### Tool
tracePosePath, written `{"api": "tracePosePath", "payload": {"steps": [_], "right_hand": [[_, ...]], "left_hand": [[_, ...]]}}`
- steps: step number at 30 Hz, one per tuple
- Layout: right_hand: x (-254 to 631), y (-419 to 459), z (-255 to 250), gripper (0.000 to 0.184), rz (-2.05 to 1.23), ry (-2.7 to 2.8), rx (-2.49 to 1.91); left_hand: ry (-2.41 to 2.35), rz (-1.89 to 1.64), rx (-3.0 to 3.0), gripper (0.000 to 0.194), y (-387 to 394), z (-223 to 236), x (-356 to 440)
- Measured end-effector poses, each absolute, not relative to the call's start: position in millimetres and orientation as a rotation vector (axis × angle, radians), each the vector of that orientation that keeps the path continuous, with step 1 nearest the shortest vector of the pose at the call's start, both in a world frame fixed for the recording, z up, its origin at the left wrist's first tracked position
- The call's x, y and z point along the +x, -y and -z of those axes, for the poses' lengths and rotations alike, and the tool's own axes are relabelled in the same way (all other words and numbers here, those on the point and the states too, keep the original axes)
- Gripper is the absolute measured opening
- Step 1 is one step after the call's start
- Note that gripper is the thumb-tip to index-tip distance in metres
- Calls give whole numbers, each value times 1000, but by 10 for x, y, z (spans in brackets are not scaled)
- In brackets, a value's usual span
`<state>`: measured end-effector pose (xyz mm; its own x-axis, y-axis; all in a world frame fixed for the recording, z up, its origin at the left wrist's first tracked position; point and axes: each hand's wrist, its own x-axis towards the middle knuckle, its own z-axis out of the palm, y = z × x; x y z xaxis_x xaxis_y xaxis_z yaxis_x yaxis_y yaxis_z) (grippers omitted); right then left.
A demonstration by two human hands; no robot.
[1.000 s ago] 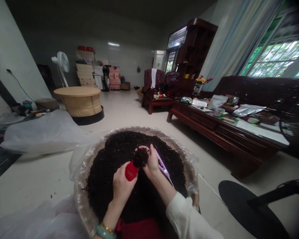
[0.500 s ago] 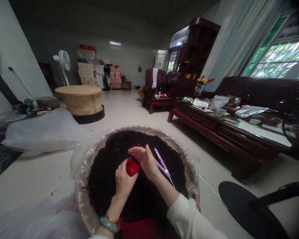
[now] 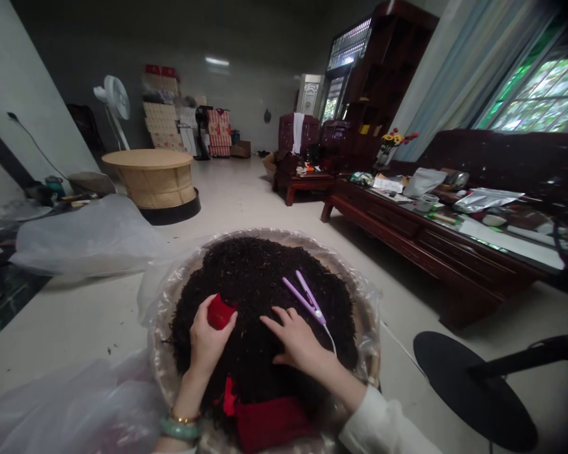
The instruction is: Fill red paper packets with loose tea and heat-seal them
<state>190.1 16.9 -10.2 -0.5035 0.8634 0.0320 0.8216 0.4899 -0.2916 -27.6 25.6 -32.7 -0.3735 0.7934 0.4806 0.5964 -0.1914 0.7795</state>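
My left hand (image 3: 207, 337) is closed around a small red packet (image 3: 221, 311), its mouth facing up and away from me. My right hand (image 3: 296, 340) hovers low over the dark, dry, twisted leaves (image 3: 246, 265), fingers spread with nothing in them; whether the fingertips touch the leaves I cannot tell. The leaves fill a large round basket (image 3: 158, 353) lined with clear plastic. Just beyond my right hand a lilac hair-straightener-shaped clamp (image 3: 307, 299) with a white cord lies on the leaves, its jaws apart. Close to me are a dark red cloth-like piece (image 3: 274, 424) and a bright red strip (image 3: 228, 396).
A black round stand base (image 3: 473, 391) is on the floor at the right. The long wooden table (image 3: 435, 252) holds pouches and papers. Clear plastic bags (image 3: 85, 239) lie at the left, near a round woven drum-shaped stand (image 3: 156, 180) and a white fan (image 3: 116, 98).
My hands have moved apart: the left went left with the red packet, the right came down nearer the leaves with its fingers spreading. The camera view has shifted slightly.
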Motion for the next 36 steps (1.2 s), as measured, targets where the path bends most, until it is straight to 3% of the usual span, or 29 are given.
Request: {"api": "tracePosePath", "payload": {"steps": [5,7,9,13,15,18,20,27,31,36], "right_hand": [[1750,-270,160,38,-395,2364,-1348],[1707,-358,160,29,-383,2290,-1328],[1658,-426,141,32,-309,2253,-1375],[1538,-474,74,57,-192,2360,-1497],[1494,-477,48,49,-233,2454,-1449],[1485,-496,38,21,-356,2461,-1346],[1530,-521,42,14,-434,2389,-1332],[1838,-651,-103,8,-709,1878,-1305],[1768,-672,-329,5,-630,1612,-1208],[1491,-548,-504,13,-627,1814,-989]], "left_hand": [[-1840,-1587,1683,53,-218,358,-217],[-1833,-1581,1693,52,-216,369,-197],[-1826,-1576,1697,52,-217,383,-183],[-1798,-1576,1704,52,-218,411,-163],[-1794,-1569,1708,52,-217,418,-157],[-1795,-1556,1718,51,-212,418,-154],[-1786,-1547,1728,50,-206,413,-155],[-1734,-1514,1805,47,-185,385,-83],[-1682,-1494,1840,47,-192,376,39],[-1695,-1480,1746,50,-219,371,165]]}}
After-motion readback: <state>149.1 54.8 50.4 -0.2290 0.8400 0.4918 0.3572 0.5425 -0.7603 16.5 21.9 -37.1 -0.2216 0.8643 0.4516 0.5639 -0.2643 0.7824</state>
